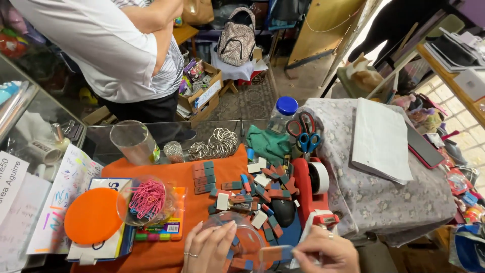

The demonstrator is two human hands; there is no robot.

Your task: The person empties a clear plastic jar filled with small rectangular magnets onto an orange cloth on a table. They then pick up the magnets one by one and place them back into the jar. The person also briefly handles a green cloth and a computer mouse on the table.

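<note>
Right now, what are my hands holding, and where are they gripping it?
The left hand cups the rim of a clear plastic jar. The right hand pinches one end of a red-and-blue eraser over it.

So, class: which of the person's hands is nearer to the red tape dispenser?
Right. The right hand lies just below the tape dispenser, almost at its base; the left hand rests on the clear jar, further off.

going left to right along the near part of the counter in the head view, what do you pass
orange lid → clear jar of pink paper clips → left hand on a clear container → right hand holding a red-and-blue eraser
</note>
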